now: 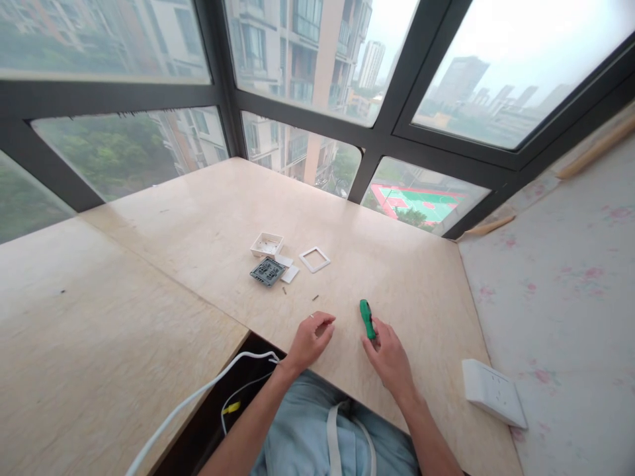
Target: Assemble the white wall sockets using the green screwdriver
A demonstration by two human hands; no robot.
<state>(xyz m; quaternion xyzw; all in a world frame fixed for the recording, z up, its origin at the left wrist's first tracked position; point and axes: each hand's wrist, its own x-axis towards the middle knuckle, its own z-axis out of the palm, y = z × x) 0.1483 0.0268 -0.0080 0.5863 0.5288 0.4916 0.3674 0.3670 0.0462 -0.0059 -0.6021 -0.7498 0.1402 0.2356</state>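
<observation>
Green screwdriver (366,318) in the right hand (389,357), lower centre of the frame
Right fingers grip its end; left hand (311,338) curls loosely, part-open, empty.

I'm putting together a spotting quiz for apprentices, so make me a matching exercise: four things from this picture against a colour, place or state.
Things:
1. handled tool
2. square module
3. socket unit
4. square frame

Descriptions:
A. white, beside the flowered wall
B. green, held in the right hand
C. white, with an open middle
D. dark grey

Pairs: 1-B; 2-D; 3-A; 4-C
</observation>
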